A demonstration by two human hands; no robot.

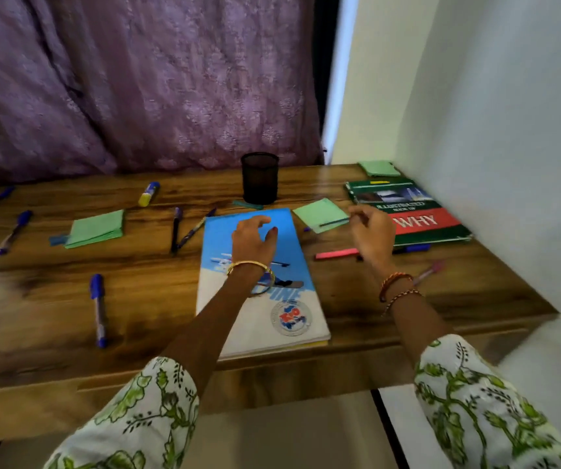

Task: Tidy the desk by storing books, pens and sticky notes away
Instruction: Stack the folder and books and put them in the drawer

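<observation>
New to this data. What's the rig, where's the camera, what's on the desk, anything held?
No machine: a person works bare-handed, and one head-worn camera looks down at the wooden desk. The left hand hovers over a blue and white book, fingers relaxed, holding nothing. The right hand reaches toward a green sticky note pad with a pen on it; its grip is unclear. Also there: a green book, a black mesh pen cup, and scattered pens.
</observation>
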